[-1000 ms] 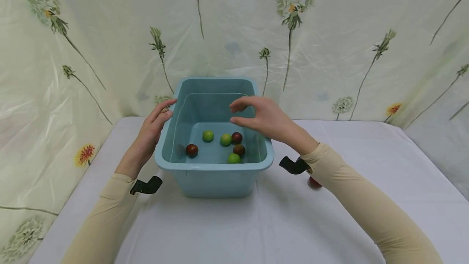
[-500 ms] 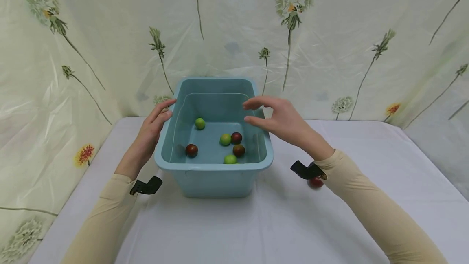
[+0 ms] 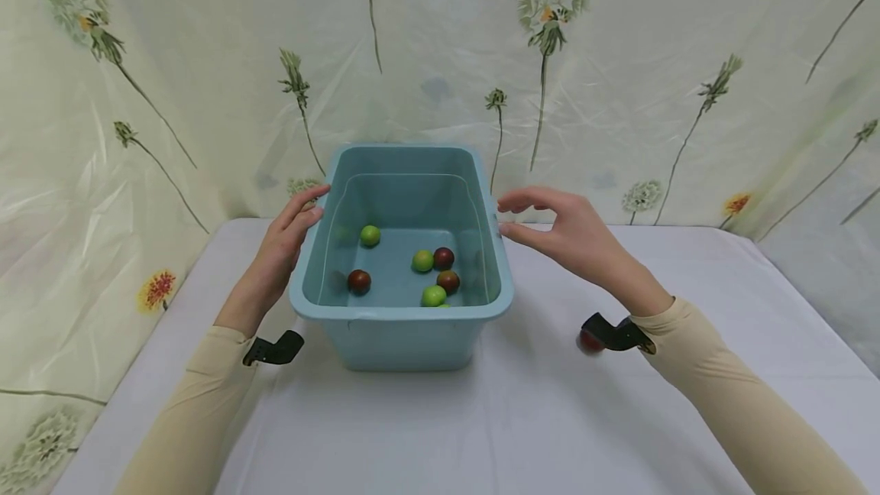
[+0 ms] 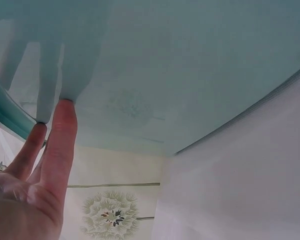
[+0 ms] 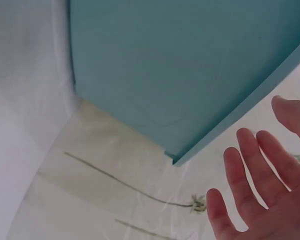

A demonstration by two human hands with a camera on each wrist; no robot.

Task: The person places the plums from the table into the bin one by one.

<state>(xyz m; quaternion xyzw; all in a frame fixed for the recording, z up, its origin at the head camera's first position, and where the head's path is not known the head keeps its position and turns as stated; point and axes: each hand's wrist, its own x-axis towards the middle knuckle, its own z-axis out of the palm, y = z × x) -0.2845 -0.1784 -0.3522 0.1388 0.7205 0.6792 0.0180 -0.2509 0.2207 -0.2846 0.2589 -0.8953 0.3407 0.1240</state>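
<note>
A light blue plastic bin (image 3: 402,313) stands on the table. On its floor lie several small round green fruits (image 3: 370,236) and three dark red ones (image 3: 359,282). My left hand (image 3: 278,247) is at the bin's left side, its fingertips (image 4: 65,112) touching the outer wall just under the rim. Beside the right rim, my right hand (image 3: 567,235) holds nothing; its fingers are loosely bent, thumb apart. In the right wrist view those fingers (image 5: 255,165) are spread outside the bin wall. One dark red fruit (image 3: 588,343) lies on the table, partly hidden by the right wrist's black mount.
A white cloth (image 3: 412,434) covers the table. Behind and to the left hangs a pale sheet (image 3: 433,37) printed with dandelions. The black wrist mounts (image 3: 275,348) stick out inward below both hands.
My right hand has moved rightward from over the bin to beside its right rim. A green fruit has rolled toward the bin's back left. My left hand has stayed put.
</note>
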